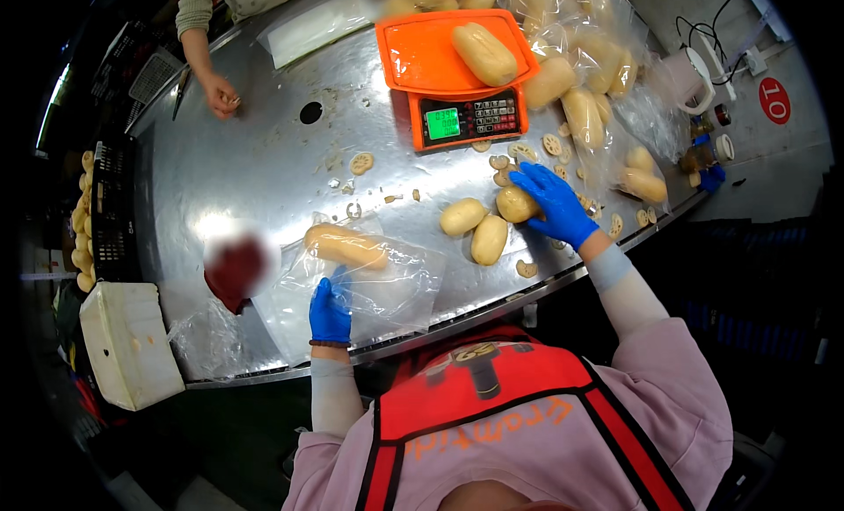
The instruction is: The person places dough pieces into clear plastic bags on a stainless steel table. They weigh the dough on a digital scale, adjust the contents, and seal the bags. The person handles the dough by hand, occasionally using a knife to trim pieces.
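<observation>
My left hand (330, 314), in a blue glove, grips the edge of a clear plastic bag (402, 280). Inside the bag lies a long peeled lotus root section (346, 246). My right hand (556, 202), also gloved in blue, has its fingers around a rounded lotus root section (516, 205), its palm side hidden. Just left of it rest a short section (462, 216) and an upright-lying one (490, 240), close together on the metal table (264, 155). Another long section (484, 54) sits on the tray of an orange digital scale (459, 49) farther back.
Bagged lotus roots (593, 62) are heaped at the back right. Cut slices (361, 163) and scraps litter the tabletop. A foam box (132, 346) and a black crate (113, 214) stand at left. Across the table is another person's hand (220, 97), near a stack of flat bags (320, 29).
</observation>
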`<state>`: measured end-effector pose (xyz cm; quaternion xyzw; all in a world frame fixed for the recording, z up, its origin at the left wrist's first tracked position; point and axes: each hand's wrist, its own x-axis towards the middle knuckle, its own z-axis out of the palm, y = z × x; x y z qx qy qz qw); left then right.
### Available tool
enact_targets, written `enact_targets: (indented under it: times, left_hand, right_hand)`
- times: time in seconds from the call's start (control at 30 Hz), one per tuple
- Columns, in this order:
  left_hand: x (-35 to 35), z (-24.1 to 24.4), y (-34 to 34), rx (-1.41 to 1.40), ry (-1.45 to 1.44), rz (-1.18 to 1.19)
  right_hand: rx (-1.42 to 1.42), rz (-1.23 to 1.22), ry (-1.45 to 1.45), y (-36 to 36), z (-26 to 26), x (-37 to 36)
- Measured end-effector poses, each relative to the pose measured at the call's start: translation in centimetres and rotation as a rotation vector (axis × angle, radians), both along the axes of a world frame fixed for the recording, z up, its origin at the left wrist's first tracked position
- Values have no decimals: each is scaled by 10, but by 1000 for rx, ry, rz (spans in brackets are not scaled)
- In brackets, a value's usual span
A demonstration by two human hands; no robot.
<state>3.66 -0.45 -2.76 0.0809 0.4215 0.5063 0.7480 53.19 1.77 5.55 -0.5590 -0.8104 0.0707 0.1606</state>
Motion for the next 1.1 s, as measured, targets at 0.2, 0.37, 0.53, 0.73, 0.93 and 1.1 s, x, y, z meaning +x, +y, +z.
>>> enact_targets:
  times: [0.2,0.37,0.53,0.73,0.93,1.1]
  left_hand:
    - [2,1,-7,-23,-46,45]
    - [11,11,-14,-86,105,71]
    - [20,25,-23,-156,291,40]
    - [20,17,-26,-123,257,53]
    - [18,15,-28,-131,221,73]
    - [24,31,-22,44,74,75]
  right_hand:
    - [-137,-148,321,15,1,-4]
    - [243,-214,418,80,37,-37]
    - [390,-318,231,169,49,-78]
    - [430,-345,13,191,41,-79]
    - [549,-515,127,192,37,-72]
    - [720,-465,571,191,38,6]
